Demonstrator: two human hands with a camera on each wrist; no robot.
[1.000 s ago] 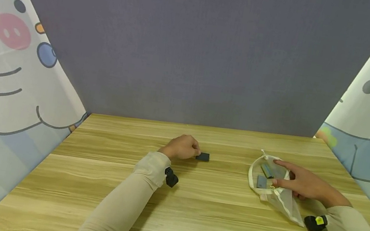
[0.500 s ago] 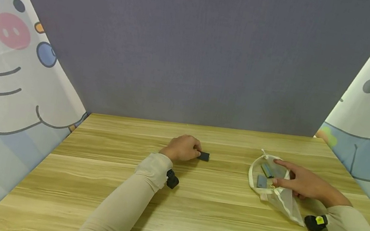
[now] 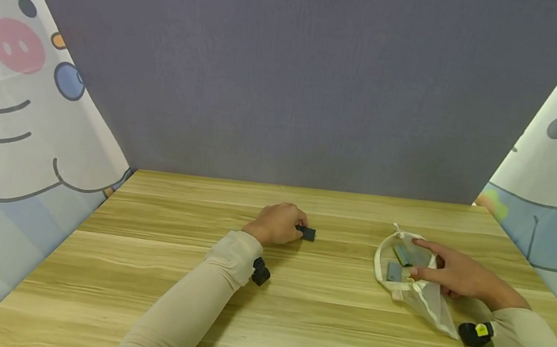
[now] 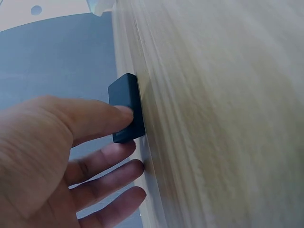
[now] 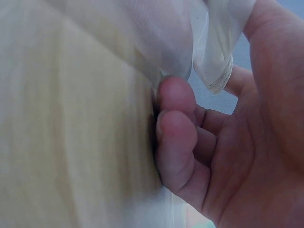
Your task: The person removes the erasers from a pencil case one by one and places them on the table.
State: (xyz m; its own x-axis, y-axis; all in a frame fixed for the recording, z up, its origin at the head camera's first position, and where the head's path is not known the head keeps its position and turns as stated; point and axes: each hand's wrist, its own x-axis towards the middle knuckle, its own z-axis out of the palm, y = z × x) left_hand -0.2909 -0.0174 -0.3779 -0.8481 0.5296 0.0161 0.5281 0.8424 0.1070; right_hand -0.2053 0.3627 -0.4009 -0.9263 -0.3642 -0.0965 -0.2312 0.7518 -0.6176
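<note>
A small black rectangular block point(image 3: 308, 234) with rounded edges lies at the table's middle. My left hand point(image 3: 278, 224) pinches it, and in the left wrist view the thumb presses on the face of the block point(image 4: 124, 90), with the other fingers behind and below. To the right, my right hand point(image 3: 460, 276) holds a white mesh drawstring bag point(image 3: 378, 265) by its mouth, thumb and index finger spread along the rim. Inside the bag are a grey flat block point(image 3: 394, 272) and a green-and-blue one point(image 3: 402, 255). The right wrist view shows bag mesh point(image 5: 164, 38) above curled fingers.
The wood-grain table point(image 3: 285, 334) ends at a grey upright panel point(image 3: 294, 78). Cartoon-printed curtains point(image 3: 1, 109) hang at both sides. Black wrist cameras point(image 3: 474, 334) sit on both wrists.
My left hand has slid slightly to the right and covers more of the black block, whose far end stays nearly in place. The right hand and the bag have not moved.
</note>
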